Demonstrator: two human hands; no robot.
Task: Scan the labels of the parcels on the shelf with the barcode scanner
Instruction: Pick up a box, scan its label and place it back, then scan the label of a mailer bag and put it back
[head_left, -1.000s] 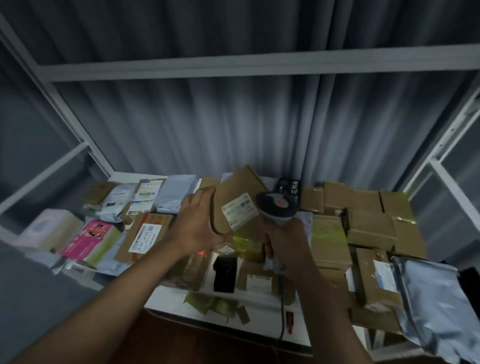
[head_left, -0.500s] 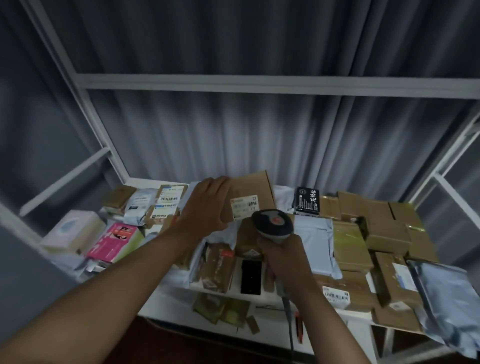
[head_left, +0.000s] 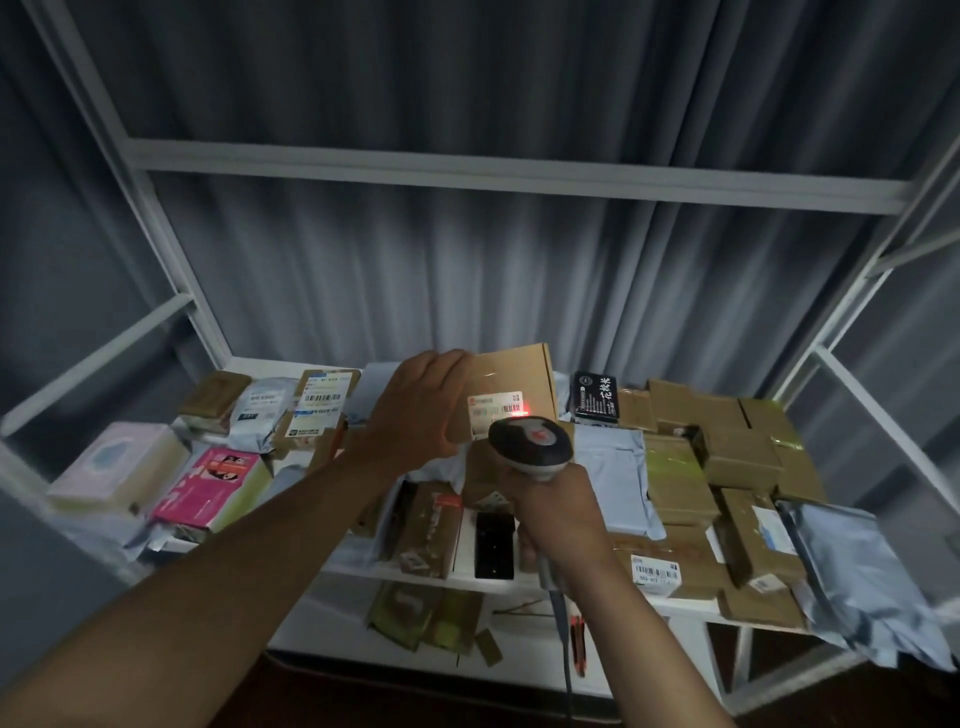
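Left hand (head_left: 415, 410): gripping a brown cardboard parcel (head_left: 511, 384) by its left edge, fingers curled round it, holding it raised and tilted above the shelf (head_left: 363, 569).

White shipping label (head_left: 494, 414): facing the camera on the parcel's lower front; a red scanner spot is glowing on its right end.

Right hand (head_left: 558, 512): wrapping its fingers round the handle of the barcode scanner (head_left: 531, 448), whose grey head with a red mark is sitting just below the label. The scanner's cable (head_left: 567, 644) is hanging down from the handle.

Shelf contents, left: pale pink box (head_left: 117, 465), bright pink box (head_left: 210, 488), white poly mailer (head_left: 262, 410), labelled cardboard parcel (head_left: 322, 408).

Centre: black flat item (head_left: 494, 545) and a taped brown parcel (head_left: 431, 525) lying near the front edge.

Right: black box with white characters (head_left: 596, 397), a cluster of brown cartons (head_left: 717, 441) touching one another, silver foil bag (head_left: 857, 571) overhanging the shelf edge.

Behind: grey curtain (head_left: 467, 260) hanging beyond the white frame.
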